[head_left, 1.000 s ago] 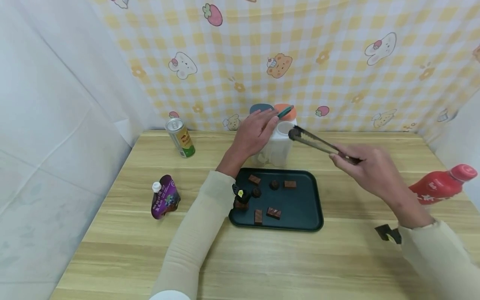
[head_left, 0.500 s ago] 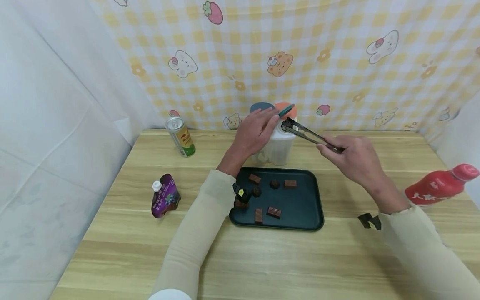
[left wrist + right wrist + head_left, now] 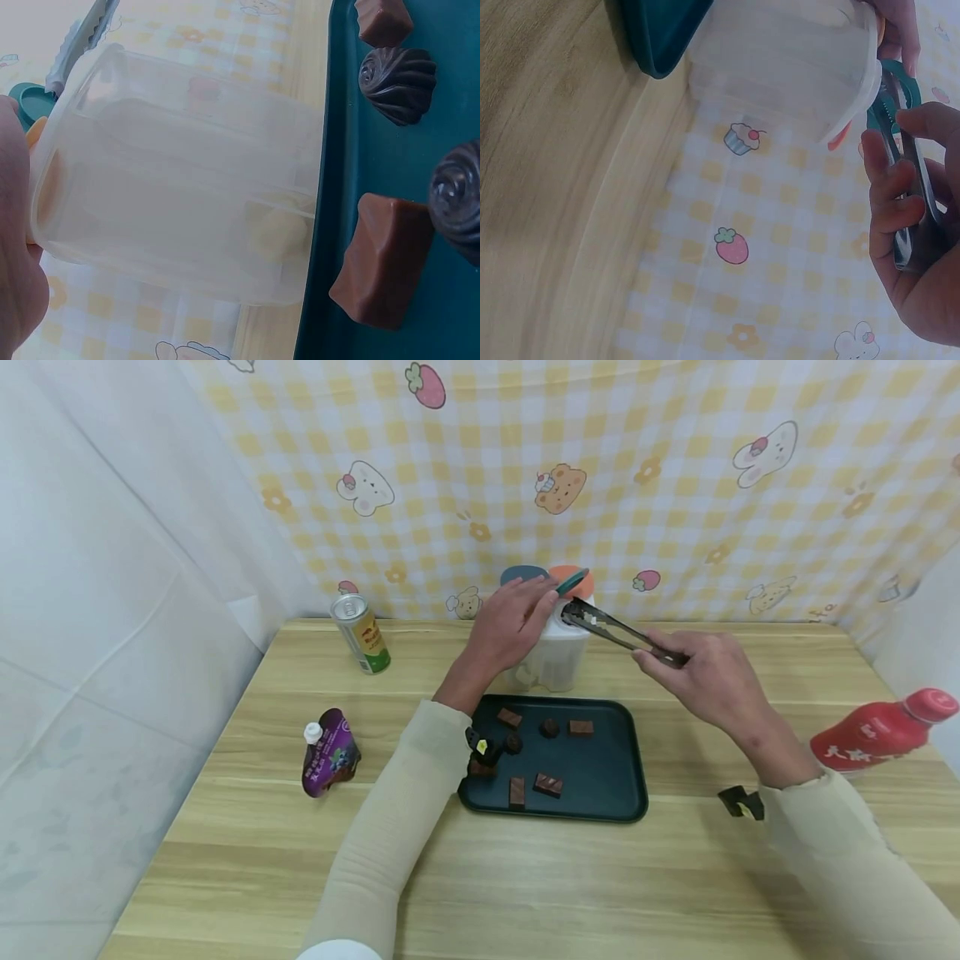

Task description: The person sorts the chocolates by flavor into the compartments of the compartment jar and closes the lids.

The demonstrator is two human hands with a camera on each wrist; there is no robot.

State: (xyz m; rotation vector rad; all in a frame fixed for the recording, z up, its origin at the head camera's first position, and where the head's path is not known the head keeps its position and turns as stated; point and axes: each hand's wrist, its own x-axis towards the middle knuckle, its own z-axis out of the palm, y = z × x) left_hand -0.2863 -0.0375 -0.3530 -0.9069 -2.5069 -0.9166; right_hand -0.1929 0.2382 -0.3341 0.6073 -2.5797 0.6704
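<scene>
My left hand (image 3: 512,622) lies over the top of a clear plastic storage box (image 3: 557,664). Its thumb and forefinger pinch the edge of a raised teal flip lid (image 3: 572,582). In my right hand (image 3: 708,677) are metal tongs (image 3: 618,631), gripped near the rear end. Their tips reach the round opening under that lid; whether a chocolate is between them is hidden. The right wrist view also shows the tongs (image 3: 922,180) beside the teal lid (image 3: 913,86). Pale pieces (image 3: 277,229) lie at the box's bottom. In front, a dark green tray (image 3: 600,785) bears several chocolates (image 3: 548,785).
Left of the box stands a gold-and-green can (image 3: 362,635), with a purple spouted pouch (image 3: 330,753) nearer. A red bottle (image 3: 873,735) stands beyond my right forearm. Blue (image 3: 522,574) and orange lids (image 3: 572,578) top the box's back, close to the checked curtain (image 3: 465,452).
My right hand has moved left, bringing the tong tips from beside the box to its opening. In the last half second it has barely moved. My left hand stays at the lid.
</scene>
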